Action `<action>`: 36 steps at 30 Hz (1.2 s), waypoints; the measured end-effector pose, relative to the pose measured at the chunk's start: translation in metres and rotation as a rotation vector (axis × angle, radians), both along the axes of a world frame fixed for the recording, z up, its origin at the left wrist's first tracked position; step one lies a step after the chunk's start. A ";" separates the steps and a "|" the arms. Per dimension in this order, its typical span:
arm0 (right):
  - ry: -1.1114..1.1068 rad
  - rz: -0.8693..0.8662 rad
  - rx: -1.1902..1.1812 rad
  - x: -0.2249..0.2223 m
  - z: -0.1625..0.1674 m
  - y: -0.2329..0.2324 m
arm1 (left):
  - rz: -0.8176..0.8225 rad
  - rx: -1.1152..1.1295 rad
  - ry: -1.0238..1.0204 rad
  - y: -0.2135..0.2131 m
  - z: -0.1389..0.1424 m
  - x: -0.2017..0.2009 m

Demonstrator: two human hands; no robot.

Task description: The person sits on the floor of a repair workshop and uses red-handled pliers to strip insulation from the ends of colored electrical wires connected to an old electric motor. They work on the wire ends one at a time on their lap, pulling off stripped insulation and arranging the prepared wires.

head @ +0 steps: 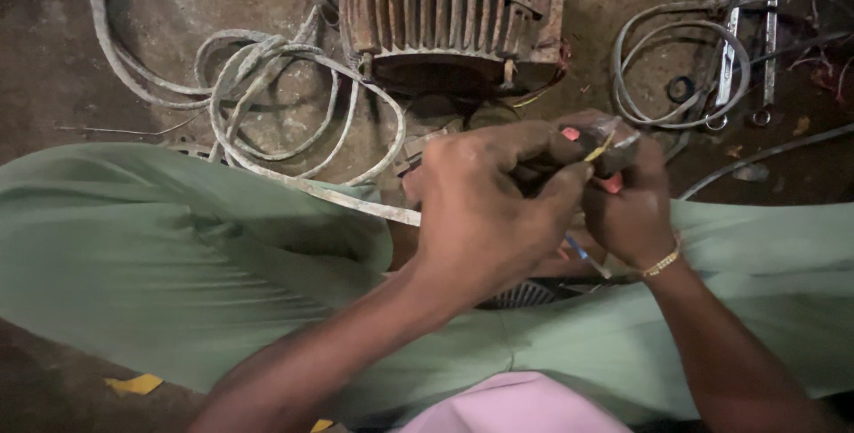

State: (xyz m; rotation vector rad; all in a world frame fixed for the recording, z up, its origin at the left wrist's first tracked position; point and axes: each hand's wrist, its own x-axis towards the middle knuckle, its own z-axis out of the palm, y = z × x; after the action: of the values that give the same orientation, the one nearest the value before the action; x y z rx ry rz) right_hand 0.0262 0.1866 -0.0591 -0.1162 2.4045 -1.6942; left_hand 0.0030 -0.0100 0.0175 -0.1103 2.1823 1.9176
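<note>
A small tool (605, 153) with red and yellow showing on its grips, perhaps pliers or a cutter, is sitting between the two hands just right of frame centre, above the lap. Its long axis is running roughly from 8 o'clock up to 2 o'clock, with the dull metal end poking out toward 2 o'clock; the exact kind of tool is hard to tell because fingers are covering most of it. The left hand (485, 210) is lying at 8 o'clock of the tool, curled closed over the near end, knuckles up and thumb pressing toward the yellow part. The right hand (632, 210) is sitting directly under it at 6 o'clock, fingers wrapped shut around the red grip, a gold bracelet (660, 264) at the wrist. Both hands are touching the tool, and the right one is carrying it more from beneath. A thin blue wire (583, 253) is trailing down from the hands toward 6 o'clock. Beyond the tool at 11 o'clock, a ribbed motor (449, 15) is resting on the floor (178, 6), near but apart. Pale cable (267, 86) is looping away at 10 o'clock, and another coil (680, 72) is lying at 1 o'clock beside metal bars (752, 32). Green trousers (178, 255) are spreading below.
</note>
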 end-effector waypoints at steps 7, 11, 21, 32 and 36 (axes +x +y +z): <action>0.042 0.012 0.185 -0.005 0.012 -0.001 | -0.015 -0.112 0.130 0.000 -0.005 0.000; 0.147 0.052 0.372 -0.005 0.013 0.002 | 0.003 -0.082 0.235 0.000 -0.008 0.004; 0.093 0.078 0.462 -0.013 0.019 0.001 | -0.021 -0.106 0.183 0.000 -0.015 0.001; 0.207 0.063 0.511 -0.015 0.031 0.005 | -0.041 -0.121 0.262 0.017 -0.018 0.006; 0.149 0.115 0.508 -0.016 0.044 0.011 | -0.045 -0.178 0.294 0.018 -0.013 0.005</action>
State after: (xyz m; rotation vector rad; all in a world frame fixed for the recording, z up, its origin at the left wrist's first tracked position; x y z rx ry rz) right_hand 0.0104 0.1975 -0.0150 -0.3037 2.7907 -1.0169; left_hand 0.0080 0.0077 0.0043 0.2026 2.5179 1.8084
